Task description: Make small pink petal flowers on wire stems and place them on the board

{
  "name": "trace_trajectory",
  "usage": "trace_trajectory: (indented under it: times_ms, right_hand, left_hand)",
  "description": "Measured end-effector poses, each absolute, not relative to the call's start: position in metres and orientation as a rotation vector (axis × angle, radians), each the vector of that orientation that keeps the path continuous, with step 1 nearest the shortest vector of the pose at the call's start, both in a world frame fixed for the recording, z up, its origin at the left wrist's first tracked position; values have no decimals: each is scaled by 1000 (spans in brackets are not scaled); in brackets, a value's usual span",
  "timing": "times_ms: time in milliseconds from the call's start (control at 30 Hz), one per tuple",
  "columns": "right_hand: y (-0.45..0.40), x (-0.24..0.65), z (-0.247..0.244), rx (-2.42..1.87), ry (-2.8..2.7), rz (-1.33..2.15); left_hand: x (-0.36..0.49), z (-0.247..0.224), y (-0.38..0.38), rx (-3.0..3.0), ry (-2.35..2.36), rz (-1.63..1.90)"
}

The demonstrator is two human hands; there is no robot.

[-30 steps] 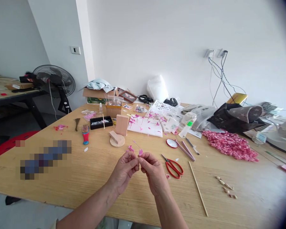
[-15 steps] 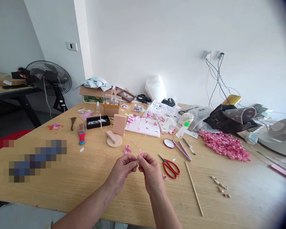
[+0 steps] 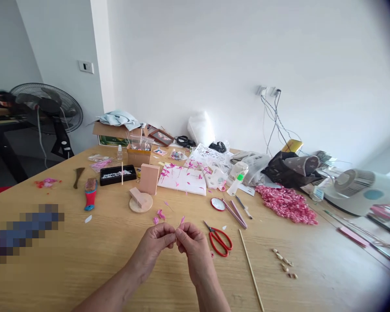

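Observation:
My right hand (image 3: 195, 251) is closed in a pinch on a small pink petal (image 3: 182, 220), whose tip sticks up above the thumb. Right beside it, my left hand (image 3: 157, 245) pinches with thumb and forefinger, its fingertips meeting those of the right; what they hold is too small to make out. Just beyond the hands lie loose pink petals (image 3: 160, 214) and a thin stem with a pink tip (image 3: 168, 205). Red-handled scissors (image 3: 220, 242) lie to the right of my right hand, blades pointing away.
A wooden stick (image 3: 251, 271) and peanuts (image 3: 284, 262) lie to the right. Behind stand a wooden block (image 3: 149, 179), a white foam slab (image 3: 182, 185) with pink flower stems, tweezers (image 3: 235, 214) and a glue bottle (image 3: 235, 185). A brush (image 3: 90, 195) lies left, a pink heap (image 3: 286, 203) right.
The whole view has swung to the right and slightly up, so things appear farther left and lower. Both hands stay together in the same pinch, with the petal still between the right fingers.

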State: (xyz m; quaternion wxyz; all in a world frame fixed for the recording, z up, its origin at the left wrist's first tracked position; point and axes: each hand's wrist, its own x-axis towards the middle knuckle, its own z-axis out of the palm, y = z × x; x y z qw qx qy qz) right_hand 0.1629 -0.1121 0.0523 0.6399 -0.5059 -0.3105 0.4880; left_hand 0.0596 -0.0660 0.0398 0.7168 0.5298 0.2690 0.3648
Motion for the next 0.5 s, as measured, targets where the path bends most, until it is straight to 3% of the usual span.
trace_trajectory:
  times_ms: [500]
  right_hand:
    - [-107,218,59,-1199,-785,1160]
  left_hand:
    - [101,52,-44,1344,619,626]
